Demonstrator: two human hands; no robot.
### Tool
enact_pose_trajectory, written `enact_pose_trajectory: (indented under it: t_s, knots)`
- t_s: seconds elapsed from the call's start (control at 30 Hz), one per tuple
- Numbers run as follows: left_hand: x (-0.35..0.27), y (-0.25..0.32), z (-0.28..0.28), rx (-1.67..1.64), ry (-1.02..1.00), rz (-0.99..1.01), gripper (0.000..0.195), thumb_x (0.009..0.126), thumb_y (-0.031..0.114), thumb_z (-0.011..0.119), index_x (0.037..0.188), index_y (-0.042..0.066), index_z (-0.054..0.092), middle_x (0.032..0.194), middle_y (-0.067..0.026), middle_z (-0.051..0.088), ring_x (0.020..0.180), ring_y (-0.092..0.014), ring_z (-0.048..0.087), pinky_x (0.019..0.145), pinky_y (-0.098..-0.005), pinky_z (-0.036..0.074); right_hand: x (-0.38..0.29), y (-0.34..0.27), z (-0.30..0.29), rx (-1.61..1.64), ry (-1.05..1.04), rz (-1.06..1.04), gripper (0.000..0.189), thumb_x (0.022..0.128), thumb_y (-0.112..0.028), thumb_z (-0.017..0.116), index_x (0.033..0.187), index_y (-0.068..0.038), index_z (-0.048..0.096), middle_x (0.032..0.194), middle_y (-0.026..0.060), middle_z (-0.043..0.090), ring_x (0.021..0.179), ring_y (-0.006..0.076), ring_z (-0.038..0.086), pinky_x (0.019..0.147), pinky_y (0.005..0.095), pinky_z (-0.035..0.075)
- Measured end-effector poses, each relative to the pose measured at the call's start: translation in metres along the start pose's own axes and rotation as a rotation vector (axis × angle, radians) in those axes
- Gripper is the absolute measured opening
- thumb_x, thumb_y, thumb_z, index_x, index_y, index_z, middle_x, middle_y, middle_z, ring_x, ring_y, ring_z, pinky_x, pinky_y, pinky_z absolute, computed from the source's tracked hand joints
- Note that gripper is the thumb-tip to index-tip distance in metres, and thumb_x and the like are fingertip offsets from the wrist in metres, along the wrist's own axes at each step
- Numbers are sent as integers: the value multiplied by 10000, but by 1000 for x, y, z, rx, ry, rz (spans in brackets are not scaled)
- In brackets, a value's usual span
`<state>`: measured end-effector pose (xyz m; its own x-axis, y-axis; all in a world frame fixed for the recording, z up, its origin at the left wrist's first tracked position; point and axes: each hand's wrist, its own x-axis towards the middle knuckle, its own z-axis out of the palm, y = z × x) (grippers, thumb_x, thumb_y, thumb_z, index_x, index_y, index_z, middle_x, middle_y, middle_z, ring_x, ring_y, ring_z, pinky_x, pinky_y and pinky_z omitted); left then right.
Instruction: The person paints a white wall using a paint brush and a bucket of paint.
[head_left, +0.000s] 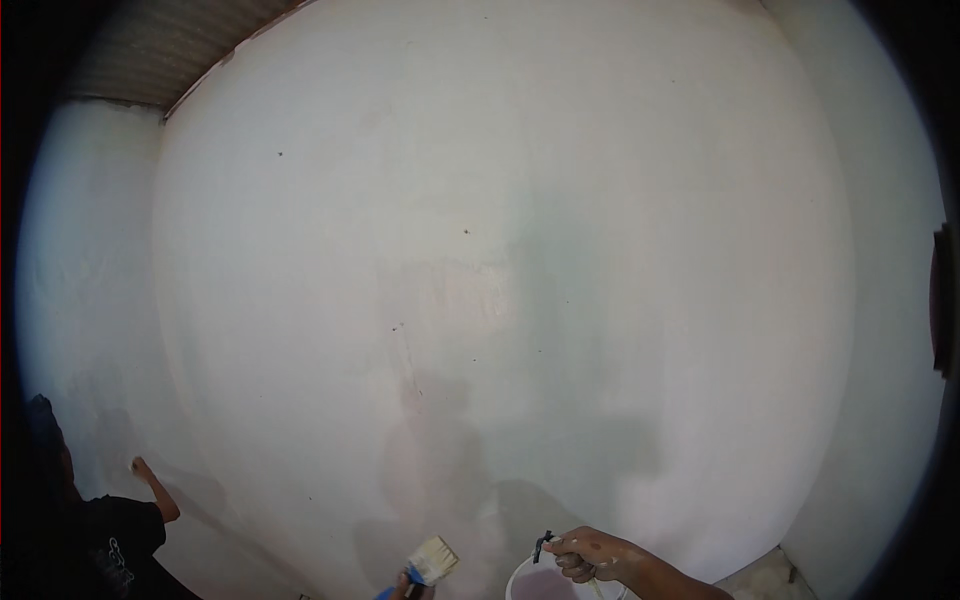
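Observation:
My left hand (416, 589), at the bottom edge and partly cut off, is closed on a wide paintbrush (433, 562) with a blue part and pale, paint-coated bristles pointing up and right. To its right, my right hand (589, 555) is closed above a white bucket (513, 577) that holds pale pinkish paint. A small black piece (541, 547), perhaps a handle grip, shows at the fingertips; the fingers seem to grip the bucket's handle. Paint smears mark the skin. A pale wall (450, 300) with a damp-looking, darker patch fills the view ahead.
At the lower left a co-worker in a black shirt (124, 525) holds a raised hand (139, 469) near the left wall (90, 300). A corrugated ceiling (180, 52) shows at the upper left. The right wall (892, 300) carries a dark object (942, 300) at the edge.

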<state>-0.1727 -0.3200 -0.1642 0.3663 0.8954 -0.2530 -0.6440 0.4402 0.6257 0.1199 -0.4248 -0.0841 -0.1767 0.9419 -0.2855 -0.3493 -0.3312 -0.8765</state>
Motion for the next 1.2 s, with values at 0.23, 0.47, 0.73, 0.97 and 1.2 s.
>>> enact_pose_trajectory:
  t_s: [0.23, 0.47, 0.73, 0.97, 1.2]
  knots:
    - [-27, 6, 22, 359, -111, 177, 216, 840, 318, 632, 865, 107, 593, 653, 69, 505, 596, -72, 483, 567, -212, 407, -21, -1, -2, 30, -11, -21, 333, 909, -245, 544, 660, -154, 343, 542, -73, 258, 456, 48, 221, 413, 236, 150]
    - [-32, -21, 31, 742, -146, 274, 181, 822, 218, 644, 867, 47, 605, 699, -5, 555, 596, -100, 507, 559, -251, 440, -27, -3, 6, -29, 63, -28, 349, 935, -237, 508, 660, -158, 307, 535, -75, 188, 458, 58, 176, 417, 241, 131]
    - [-42, -6, 49, 528, -282, 212, 195, 855, 145, 600, 980, -2, 574, 845, -94, 607, 751, -205, 614, 665, -340, 534, -41, 1, -1, -26, 27, -42, 345, 905, -239, 551, 651, -154, 333, 546, -69, 262, 448, 49, 222, 406, 239, 149]
    - [-62, 19, 103, 601, -419, 312, 223, 784, -19, 650, 942, -28, 492, 827, -178, 614, 729, -254, 644, 662, -353, 555, -63, -12, -2, -4, 0, -56, 351, 899, -243, 569, 638, -139, 358, 545, -64, 276, 440, 55, 249, 395, 243, 168]
    - [-53, -17, 145, 881, -590, 208, 119, 769, -30, 682, 856, -49, 604, 805, -113, 633, 746, -155, 620, 680, -267, 517, -59, -15, -8, -186, 98, -175, 347, 869, -330, 598, 645, -100, 466, 529, -63, 339, 439, 45, 294, 389, 242, 211]
